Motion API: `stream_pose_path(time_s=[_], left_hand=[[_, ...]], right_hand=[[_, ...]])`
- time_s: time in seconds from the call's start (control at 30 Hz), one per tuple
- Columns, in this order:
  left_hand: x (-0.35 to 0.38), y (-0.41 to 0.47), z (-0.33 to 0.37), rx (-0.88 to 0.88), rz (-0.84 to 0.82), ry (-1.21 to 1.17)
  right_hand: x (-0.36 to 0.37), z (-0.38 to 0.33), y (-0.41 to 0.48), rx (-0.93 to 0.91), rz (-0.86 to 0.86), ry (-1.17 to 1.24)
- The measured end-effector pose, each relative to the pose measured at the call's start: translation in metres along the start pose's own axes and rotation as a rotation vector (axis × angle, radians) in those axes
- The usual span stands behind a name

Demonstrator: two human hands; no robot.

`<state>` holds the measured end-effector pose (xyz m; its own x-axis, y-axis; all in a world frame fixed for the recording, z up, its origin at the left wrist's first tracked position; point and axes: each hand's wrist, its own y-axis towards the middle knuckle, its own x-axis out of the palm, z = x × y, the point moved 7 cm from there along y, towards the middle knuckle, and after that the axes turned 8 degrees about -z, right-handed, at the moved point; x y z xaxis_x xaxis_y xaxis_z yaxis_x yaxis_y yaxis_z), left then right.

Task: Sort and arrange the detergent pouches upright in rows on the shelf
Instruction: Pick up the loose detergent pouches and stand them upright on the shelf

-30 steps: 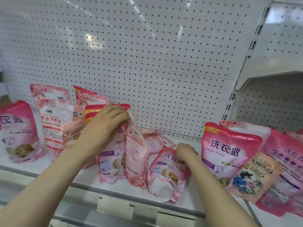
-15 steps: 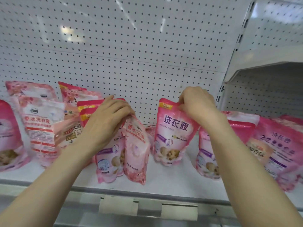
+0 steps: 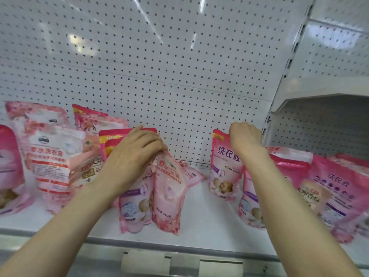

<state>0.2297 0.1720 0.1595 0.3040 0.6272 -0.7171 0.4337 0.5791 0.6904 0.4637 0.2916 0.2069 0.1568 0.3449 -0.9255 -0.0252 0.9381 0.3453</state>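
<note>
With your right grip (image 3: 244, 137) pinching the top of the pink pouch (image 3: 223, 170) standing at the back of the shelf (image 3: 209, 222), settle its base flat before letting go, while your left grip (image 3: 133, 154) clasps the front pouches (image 3: 159, 196) by their tops.

White pegboard back panel (image 3: 179, 76) behind the shelf (image 3: 209, 222), streaked with light glare. Slotted upright (image 3: 279, 92) at the shelf's right edge, with a higher white shelf (image 3: 319, 97) in the next bay. Grey label rail (image 3: 179, 262) runs along the front edge.
</note>
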Motion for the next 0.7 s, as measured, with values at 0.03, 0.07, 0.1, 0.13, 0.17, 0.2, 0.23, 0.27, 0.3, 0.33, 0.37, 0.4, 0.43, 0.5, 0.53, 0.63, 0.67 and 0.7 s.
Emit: stream_pose_path(time_s=[0.03,0.07,0.1,0.13,0.17,0.2,0.23,0.27,0.3,0.33,0.37,0.4,0.43,0.5,0.53,0.63,0.67,0.7], left_hand=[[0.000,-0.001,-0.001,-0.009,-0.004,0.000],[0.000,-0.002,-0.001,-0.014,-0.008,-0.002],[0.000,-0.002,0.000,-0.012,-0.009,-0.001],[0.000,-0.003,0.000,-0.008,-0.009,0.001],[0.000,-0.004,0.000,-0.008,-0.009,0.003],[0.000,-0.005,0.000,-0.013,-0.009,0.005],[-0.001,-0.006,-0.001,-0.021,-0.007,0.008],[-0.002,-0.008,-0.002,-0.026,-0.007,0.014],[-0.002,-0.010,-0.004,-0.029,-0.008,0.022],[-0.003,-0.013,-0.006,-0.031,-0.013,0.031],[-0.002,-0.016,-0.008,-0.037,-0.021,0.035],[-0.002,-0.019,-0.010,-0.049,-0.030,0.035],[-0.002,-0.022,-0.013,-0.064,-0.037,0.034],[-0.002,-0.026,-0.016,-0.090,-0.042,0.039],[-0.001,-0.027,-0.017,-0.098,-0.043,0.043],[-0.002,-0.025,-0.017,-0.111,-0.043,0.048],[-0.001,-0.025,-0.017,-0.113,-0.045,0.049],[-0.001,-0.026,-0.016,-0.117,-0.048,0.049]], right_hand=[[0.000,-0.001,-0.001,0.005,-0.002,-0.002],[-0.001,-0.003,-0.002,0.008,0.016,-0.006],[-0.004,-0.008,-0.003,0.000,0.069,-0.015],[-0.007,-0.017,-0.006,-0.029,0.149,-0.010],[-0.007,-0.029,-0.010,-0.080,0.233,0.026],[-0.003,-0.044,-0.014,-0.143,0.291,0.100],[0.008,-0.059,-0.015,-0.205,0.288,0.205],[0.024,-0.073,-0.013,-0.250,0.218,0.345],[0.047,-0.086,-0.007,-0.261,0.102,0.488],[0.073,-0.097,0.001,-0.244,-0.037,0.598],[0.098,-0.106,0.008,-0.215,-0.164,0.652],[0.120,-0.111,0.016,-0.175,-0.260,0.667],[0.139,-0.113,0.024,-0.122,-0.327,0.661],[0.164,-0.117,0.036,-0.022,-0.399,0.689],[0.172,-0.119,0.041,0.014,-0.422,0.729],[0.180,-0.125,0.055,0.152,-0.468,0.891],[0.180,-0.127,0.058,0.190,-0.470,0.957],[0.177,-0.131,0.062,0.198,-0.455,1.028]])
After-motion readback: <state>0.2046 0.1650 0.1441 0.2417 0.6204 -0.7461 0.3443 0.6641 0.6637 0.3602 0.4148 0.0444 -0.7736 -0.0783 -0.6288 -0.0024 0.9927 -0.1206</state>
